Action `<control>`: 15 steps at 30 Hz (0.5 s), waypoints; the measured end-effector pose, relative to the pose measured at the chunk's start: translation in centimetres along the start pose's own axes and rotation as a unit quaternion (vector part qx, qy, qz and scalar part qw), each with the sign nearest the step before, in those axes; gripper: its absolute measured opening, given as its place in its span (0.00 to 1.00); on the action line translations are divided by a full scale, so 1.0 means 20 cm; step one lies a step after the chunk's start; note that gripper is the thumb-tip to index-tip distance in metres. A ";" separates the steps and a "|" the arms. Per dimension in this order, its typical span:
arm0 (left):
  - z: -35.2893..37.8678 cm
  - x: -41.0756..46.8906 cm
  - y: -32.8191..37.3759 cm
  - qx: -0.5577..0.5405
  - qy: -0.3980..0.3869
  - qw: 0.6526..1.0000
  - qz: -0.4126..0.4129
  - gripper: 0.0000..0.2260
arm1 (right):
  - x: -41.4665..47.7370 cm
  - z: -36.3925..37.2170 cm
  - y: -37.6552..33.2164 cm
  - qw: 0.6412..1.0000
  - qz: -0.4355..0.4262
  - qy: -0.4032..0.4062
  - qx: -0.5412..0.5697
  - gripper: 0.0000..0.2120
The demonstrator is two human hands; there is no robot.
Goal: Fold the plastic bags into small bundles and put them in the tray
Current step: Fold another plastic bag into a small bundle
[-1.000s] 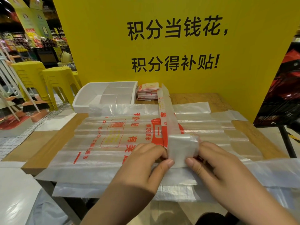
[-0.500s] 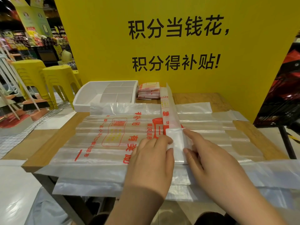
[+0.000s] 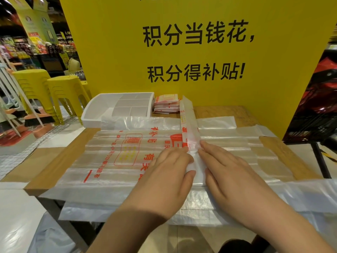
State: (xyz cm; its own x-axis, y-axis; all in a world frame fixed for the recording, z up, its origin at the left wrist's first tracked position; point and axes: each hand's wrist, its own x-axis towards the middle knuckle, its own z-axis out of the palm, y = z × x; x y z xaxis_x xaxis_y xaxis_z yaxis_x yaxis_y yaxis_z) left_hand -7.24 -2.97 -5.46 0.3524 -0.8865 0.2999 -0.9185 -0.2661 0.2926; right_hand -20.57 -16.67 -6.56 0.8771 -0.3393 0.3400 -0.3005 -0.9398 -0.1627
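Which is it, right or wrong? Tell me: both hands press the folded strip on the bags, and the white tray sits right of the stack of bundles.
Wrong on one point. The head view shows the tray left of the stack, not right. The left hand and right hand do press the strip on the bags.

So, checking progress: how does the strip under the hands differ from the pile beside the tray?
The strip is one long band; the pile is several short bundles, stacked. The left hand and right hand press the strip; the pile is untouched. Both are plastic with red print.
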 end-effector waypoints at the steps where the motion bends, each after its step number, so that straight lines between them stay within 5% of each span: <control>1: -0.01 0.01 -0.01 0.004 -0.020 1.000 0.004 0.17 | 0.01 0.00 0.02 1.000 -0.012 -0.026 0.000 0.30; 10: -0.04 0.04 -0.08 -0.011 -0.116 0.993 -0.007 0.24 | 0.05 -0.08 0.11 0.982 -0.018 -0.189 0.008 0.36; 15: -0.04 0.03 -0.05 0.000 -0.104 0.994 -0.019 0.22 | 0.07 -0.08 0.09 0.986 -0.004 -0.151 0.066 0.38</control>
State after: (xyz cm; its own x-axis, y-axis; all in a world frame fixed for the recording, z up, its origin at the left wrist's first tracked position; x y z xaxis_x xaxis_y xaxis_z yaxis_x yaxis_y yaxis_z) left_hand -6.02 -2.83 -4.78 0.3425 -0.9347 0.0946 -0.9050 -0.3012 0.3005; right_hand -20.53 -18.83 -4.96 0.9571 -0.2847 0.0531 -0.2586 -0.9226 -0.2863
